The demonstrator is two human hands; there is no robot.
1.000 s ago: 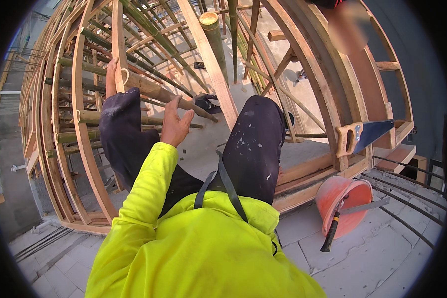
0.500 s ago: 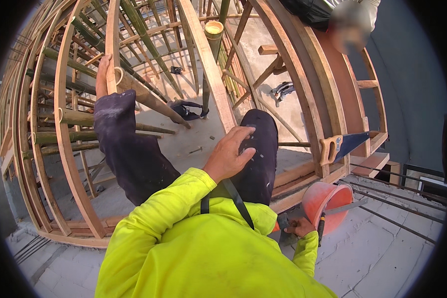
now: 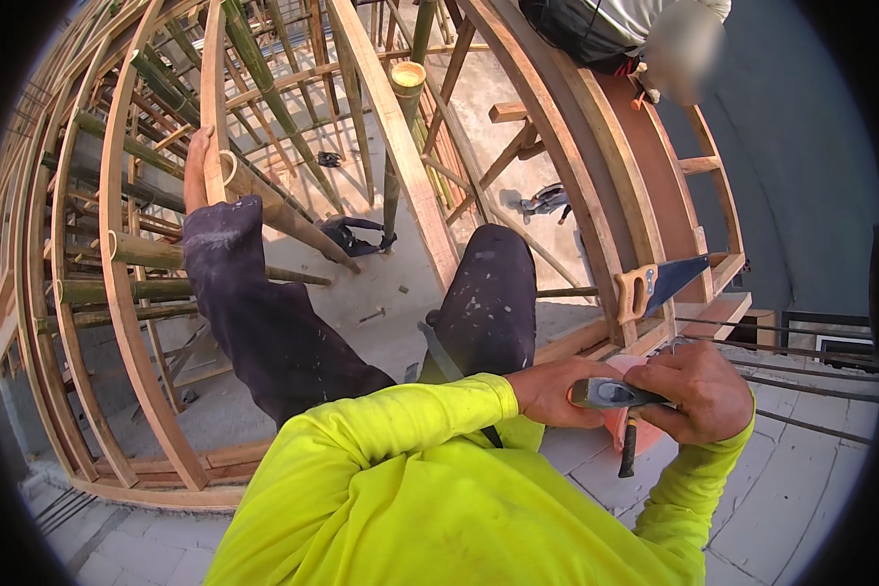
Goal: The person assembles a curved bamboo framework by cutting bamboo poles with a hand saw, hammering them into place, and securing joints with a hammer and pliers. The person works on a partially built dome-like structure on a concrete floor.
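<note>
My left hand (image 3: 549,392) and my right hand (image 3: 698,393) are together over an orange bucket (image 3: 657,454), just right of my thigh. Between them lies a dark grey tapered tool (image 3: 610,394) with an orange edge; its exact kind does not show. My left hand closes round its wide end, the fingers partly hidden. The fingers of my right hand are bent round the narrow end. A dark-handled tool (image 3: 628,451) stands in the bucket below. Beyond my hands, a handsaw (image 3: 656,286) with a wooden grip rests against the timber frame.
I sit among timber beams (image 3: 396,127), with bamboo poles (image 3: 278,88) on the left and a floor far below. At the upper right, another person (image 3: 635,39) leans over the framework. Steel bars (image 3: 801,376) run above pale blocks (image 3: 786,469) on the right.
My left hand has left my thigh and moved right to join my right hand. My right hand has risen from beside the bucket with the grey tool. The view has shifted slightly.
</note>
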